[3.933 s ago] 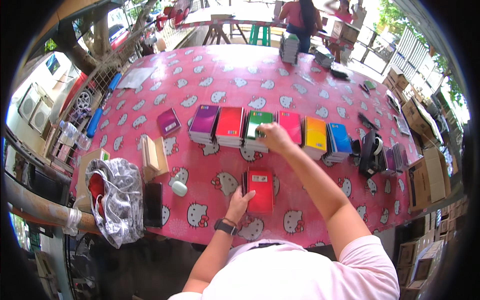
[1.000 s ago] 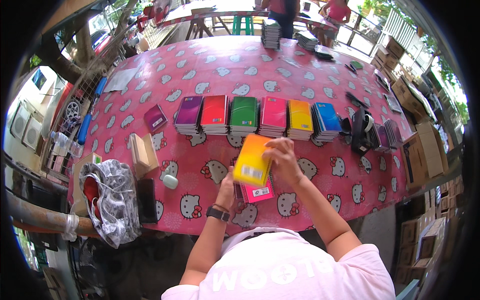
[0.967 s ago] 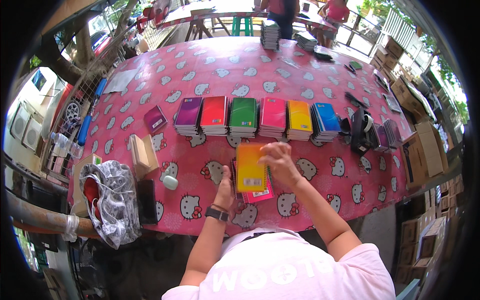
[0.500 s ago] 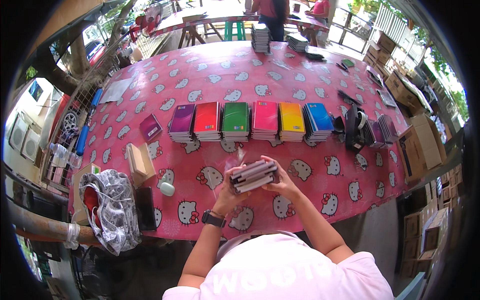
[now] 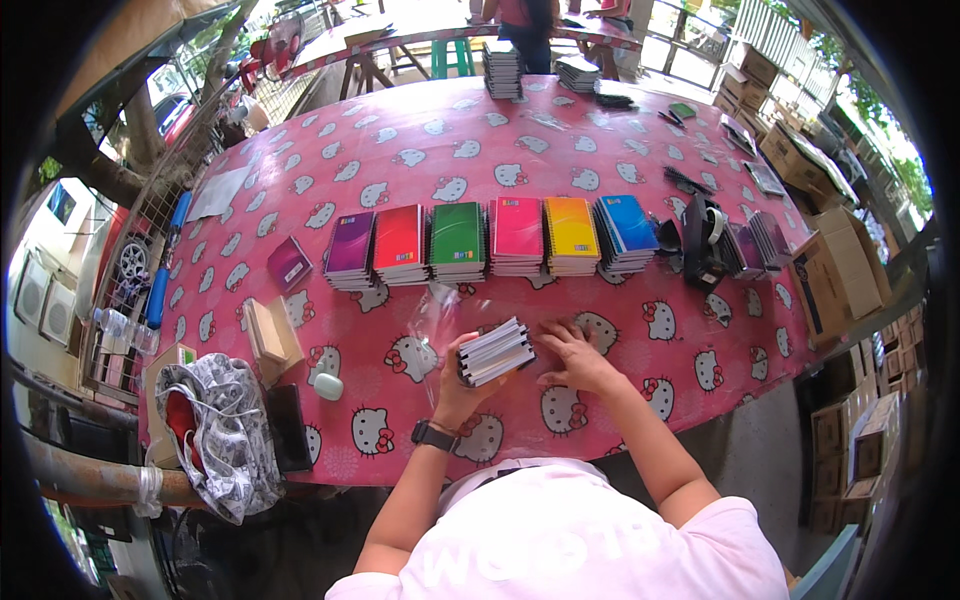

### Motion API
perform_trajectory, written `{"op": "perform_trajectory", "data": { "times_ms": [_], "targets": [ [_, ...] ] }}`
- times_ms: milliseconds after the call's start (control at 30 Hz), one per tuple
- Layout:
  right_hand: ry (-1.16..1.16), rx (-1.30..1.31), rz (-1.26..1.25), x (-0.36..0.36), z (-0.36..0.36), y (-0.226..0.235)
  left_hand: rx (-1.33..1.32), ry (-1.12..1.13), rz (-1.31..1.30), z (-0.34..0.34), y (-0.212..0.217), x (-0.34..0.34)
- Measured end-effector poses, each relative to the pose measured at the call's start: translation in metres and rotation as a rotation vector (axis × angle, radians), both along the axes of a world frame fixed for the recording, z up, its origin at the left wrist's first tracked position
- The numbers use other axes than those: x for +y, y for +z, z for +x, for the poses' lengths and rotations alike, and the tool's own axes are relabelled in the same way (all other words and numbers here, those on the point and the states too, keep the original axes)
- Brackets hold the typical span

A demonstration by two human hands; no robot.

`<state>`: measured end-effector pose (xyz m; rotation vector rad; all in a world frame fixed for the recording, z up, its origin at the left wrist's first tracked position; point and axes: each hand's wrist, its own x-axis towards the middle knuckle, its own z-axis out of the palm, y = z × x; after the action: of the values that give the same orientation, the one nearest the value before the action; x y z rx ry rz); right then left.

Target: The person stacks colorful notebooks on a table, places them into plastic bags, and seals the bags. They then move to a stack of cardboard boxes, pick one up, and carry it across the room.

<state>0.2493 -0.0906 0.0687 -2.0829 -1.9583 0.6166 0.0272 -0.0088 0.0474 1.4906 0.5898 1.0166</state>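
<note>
My left hand grips a small stack of notebooks, held on edge with the white page edges facing up. A crumpled clear plastic bag lies just beyond that hand. To the right, my right hand is off the stack, its fingers spread over the tablecloth. Beyond both hands runs a row of spiral notebook piles: purple, red, green, pink, yellow and blue.
A single purple notebook lies left of the row. Nearer are a wooden holder, a pale green case and a patterned cloth bag. A black tape dispenser stands right, cardboard boxes beyond the table edge. Another person stands far back.
My right hand has let go of the notebook stack and moved right, onto the table. The stack has turned in my left hand, and its page edges now show.
</note>
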Motion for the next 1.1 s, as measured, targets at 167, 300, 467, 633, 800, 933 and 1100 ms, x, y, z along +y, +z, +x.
{"op": "perform_trajectory", "data": {
  "times_ms": [167,300,467,633,800,933,1100],
  "targets": [
    [0.036,-0.097,0.079,0.015,0.017,0.005,0.057,-0.009,-0.145,-0.005,-0.007,0.005],
    [-0.097,0.093,0.663,0.052,0.067,0.022,-0.036,-0.247,-0.599,-0.006,0.014,0.009],
    [-0.479,-0.533,0.554,0.064,0.144,0.024,-0.082,-0.173,-0.675,-0.002,0.006,0.000],
    [-0.511,-0.267,0.698,0.045,0.161,0.044,0.036,-0.164,-0.712,0.004,0.008,0.005],
    [-0.739,1.052,0.813,0.018,0.043,0.099,0.079,-0.098,-0.710,-0.003,-0.018,0.010],
    [-0.726,1.305,0.426,-0.005,-0.046,0.033,-0.322,-0.198,-0.998,0.001,0.020,0.002],
    [-0.391,0.462,0.187,-0.020,-0.061,0.025,-0.097,-0.143,-0.730,-0.002,0.011,0.001]
  ]
}}
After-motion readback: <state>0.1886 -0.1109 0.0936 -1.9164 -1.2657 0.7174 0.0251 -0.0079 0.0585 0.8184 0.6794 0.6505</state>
